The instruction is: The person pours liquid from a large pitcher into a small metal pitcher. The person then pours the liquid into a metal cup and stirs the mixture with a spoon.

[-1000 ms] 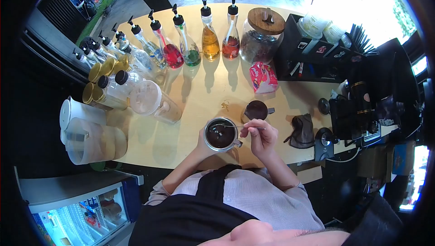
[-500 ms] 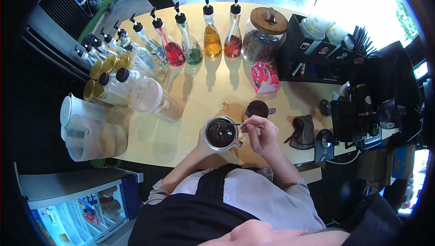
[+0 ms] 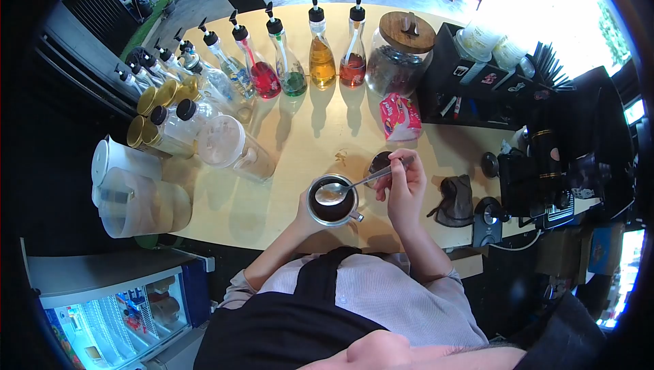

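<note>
My left hand [image 3: 306, 219] is wrapped around the left side of a metal pitcher [image 3: 356, 210] with dark liquid [image 3: 334, 212] inside. The pitcher's handle points toward the lower right. In my right hand [image 3: 405, 186] a metal spoon [image 3: 332, 194] is pinched by its handle. The spoon's bowl is raised over the pitcher's mouth and looks wet and shiny. Just behind my right hand stands a second dark-filled vessel [image 3: 379, 161], partly hidden by the fingers and the spoon handle.
Pump bottles of coloured syrup [image 3: 321, 63] line the far edge, beside a wooden-lidded jar [image 3: 398, 63]. A pink packet [image 3: 400, 118] lies in front of it. Tubs and a plastic pitcher [image 3: 136, 210] stand left. A dark cloth [image 3: 454, 201] and a coffee machine [image 3: 545, 165] are right.
My right hand has risen and shifted slightly right, lifting the spoon's bowl out of the dark liquid into view. My left hand stays on the pitcher.
</note>
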The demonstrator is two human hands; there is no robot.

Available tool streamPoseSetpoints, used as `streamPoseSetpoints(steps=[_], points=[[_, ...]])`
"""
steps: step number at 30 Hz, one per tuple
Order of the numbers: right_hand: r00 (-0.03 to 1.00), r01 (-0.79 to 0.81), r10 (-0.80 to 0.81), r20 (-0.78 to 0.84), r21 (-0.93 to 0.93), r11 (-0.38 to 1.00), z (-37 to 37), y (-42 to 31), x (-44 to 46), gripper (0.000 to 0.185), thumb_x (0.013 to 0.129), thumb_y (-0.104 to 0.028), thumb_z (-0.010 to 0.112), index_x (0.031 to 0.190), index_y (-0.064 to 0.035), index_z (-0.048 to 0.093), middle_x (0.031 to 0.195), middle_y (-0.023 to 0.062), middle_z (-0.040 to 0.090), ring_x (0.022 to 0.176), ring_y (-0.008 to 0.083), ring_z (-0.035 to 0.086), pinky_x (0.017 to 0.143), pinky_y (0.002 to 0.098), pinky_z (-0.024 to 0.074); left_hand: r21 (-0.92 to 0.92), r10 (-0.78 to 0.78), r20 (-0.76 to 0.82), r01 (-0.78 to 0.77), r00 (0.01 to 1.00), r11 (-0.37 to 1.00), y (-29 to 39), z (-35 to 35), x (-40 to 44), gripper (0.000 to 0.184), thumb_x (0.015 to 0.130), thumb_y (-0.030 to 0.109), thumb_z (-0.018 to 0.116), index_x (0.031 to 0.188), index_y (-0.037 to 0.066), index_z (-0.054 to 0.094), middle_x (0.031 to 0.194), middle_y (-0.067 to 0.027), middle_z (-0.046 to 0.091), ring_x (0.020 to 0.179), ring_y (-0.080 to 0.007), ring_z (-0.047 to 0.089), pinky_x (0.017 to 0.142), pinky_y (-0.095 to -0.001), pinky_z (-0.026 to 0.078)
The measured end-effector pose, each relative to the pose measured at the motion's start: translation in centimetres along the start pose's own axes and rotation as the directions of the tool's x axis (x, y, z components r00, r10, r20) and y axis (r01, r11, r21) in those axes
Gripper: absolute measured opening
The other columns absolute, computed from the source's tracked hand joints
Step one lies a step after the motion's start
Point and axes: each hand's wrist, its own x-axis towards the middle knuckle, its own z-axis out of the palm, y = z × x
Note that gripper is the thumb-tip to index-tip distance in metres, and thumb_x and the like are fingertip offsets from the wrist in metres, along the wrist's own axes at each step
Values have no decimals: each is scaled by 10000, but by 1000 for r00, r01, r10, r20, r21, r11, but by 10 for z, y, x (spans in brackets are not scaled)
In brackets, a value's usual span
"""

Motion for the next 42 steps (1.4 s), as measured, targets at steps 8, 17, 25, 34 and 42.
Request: streamPoseSetpoints(steps=[8, 17, 25, 34, 42], points=[[982, -189, 189, 14, 98, 977, -2, -3, 6, 83, 976, -119, 450, 997, -66, 511, 557, 61, 533, 376, 88, 466, 337, 208, 348, -4, 2, -2, -2, 1000, 1000, 3, 2, -1, 434, 746, 66, 769, 1109, 33, 534, 967, -59, 617, 873, -149, 598, 798, -309, 507], [993, -114, 114, 22, -10, 993, 0, -14, 8, 81, 936, -43, 433, 975, -32, 504, 554, 51, 545, 361, 81, 474, 332, 208, 370, 33, 25, -10, -24, 1000, 999, 4, 1, 0, 383, 720, 53, 781, 1027, 43, 552, 943, -51, 609, 844, -134, 586, 762, -283, 486], [975, 208, -164, 149, -362, 909, 13, -37, -3, 58, 907, 13, 461, 939, -2, 507, 556, 45, 552, 425, 76, 547, 383, 193, 408, 96, -39, -84, 47, 996, 994, 6, 0, -3, 717, 575, 175, 908, 1163, 13, 531, 1068, -99, 653, 976, -168, 636, 892, -329, 498], [513, 844, -515, 687, -294, 448, 3, -37, 5, 172, 867, 0, 591, 1025, 47, 542, 858, 132, 654, 606, 220, 649, 534, 307, 507, 27, -24, -116, 28, 993, 999, 16, 7, -2, 693, 587, 148, 902, 1162, 25, 535, 1056, -91, 658, 961, -160, 639, 881, -331, 508], [534, 817, -477, 698, -281, 503, -18, -35, 6, 161, 866, -46, 601, 1014, 9, 570, 844, 108, 662, 625, 243, 604, 575, 318, 488, 46, -37, -78, 41, 996, 998, 1, 1, -5, 715, 583, 143, 898, 1181, 15, 528, 1073, -97, 658, 980, -163, 639, 895, -331, 504]])
